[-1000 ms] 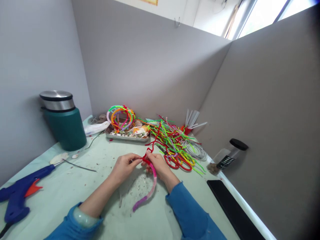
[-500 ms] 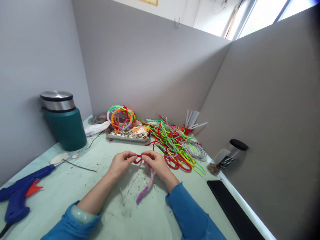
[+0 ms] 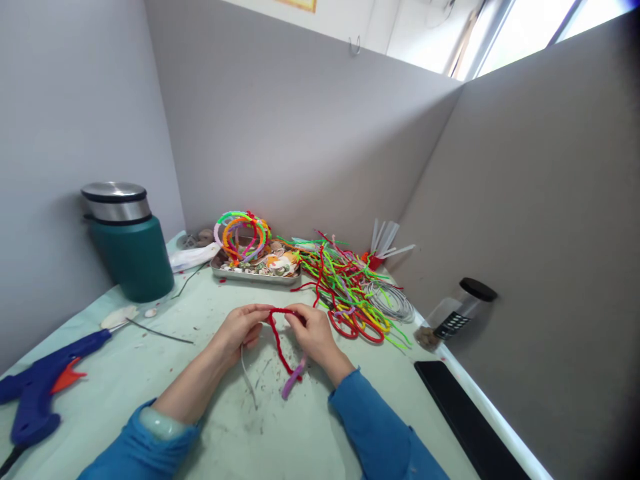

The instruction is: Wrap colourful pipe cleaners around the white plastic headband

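Observation:
Between my two hands a red pipe cleaner is stretched, bent at the fingertips of my left hand, with one leg hanging down toward the table. My left hand pinches it at the bend. A thin grey wire trails down from under that same hand. Thumb and fingers of my right hand are closed on the other side of the red strand. Below my right palm hangs a pink and purple pipe cleaner, its upper part hidden by the hand. The red leg's lower end lies against it.
Behind stand a metal tray of shells, colourful rings and a pipe cleaner pile. A blue glue gun and green flask are left. On the right are a clear jar and black slab.
The red pipe cleaner, bunched small between the fingertips before, now has a long leg hanging down. The purple end has shifted slightly right, and the grey wire shows more clearly.

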Available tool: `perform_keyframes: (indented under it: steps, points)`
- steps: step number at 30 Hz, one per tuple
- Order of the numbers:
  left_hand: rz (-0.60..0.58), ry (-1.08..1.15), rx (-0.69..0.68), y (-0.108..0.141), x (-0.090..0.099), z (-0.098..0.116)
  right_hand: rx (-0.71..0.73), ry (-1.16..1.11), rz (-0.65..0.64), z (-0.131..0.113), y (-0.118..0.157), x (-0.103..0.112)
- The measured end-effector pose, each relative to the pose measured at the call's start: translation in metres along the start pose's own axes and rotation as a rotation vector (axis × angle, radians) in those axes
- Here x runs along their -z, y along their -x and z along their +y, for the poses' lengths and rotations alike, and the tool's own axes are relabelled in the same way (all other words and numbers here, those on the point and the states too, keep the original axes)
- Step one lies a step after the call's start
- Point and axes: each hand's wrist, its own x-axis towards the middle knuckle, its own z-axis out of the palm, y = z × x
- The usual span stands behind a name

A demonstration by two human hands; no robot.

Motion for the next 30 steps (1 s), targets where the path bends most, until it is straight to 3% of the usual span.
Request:
perform_keyframes:
  steps: [14,18,24,30]
  points:
    - [-0.025,0.0,0.059,0.001,0.003,-0.001,0.093,0.153,0.002,0.003,0.002,0.001]
    - [0.002,-0.019,0.053,-0.001,0.005,-0.004,0.227,0.274,0.023,-0.006,0.001,0.006]
    - [0.011,-0.014,0.063,0.001,0.002,-0.004,0.469,0.454,-0.095,-0.02,0.001,0.009]
    - [-0.04,0.016,0.069,0.002,0.0,-0.002,0.525,0.49,-0.13,-0.016,0.0,0.006]
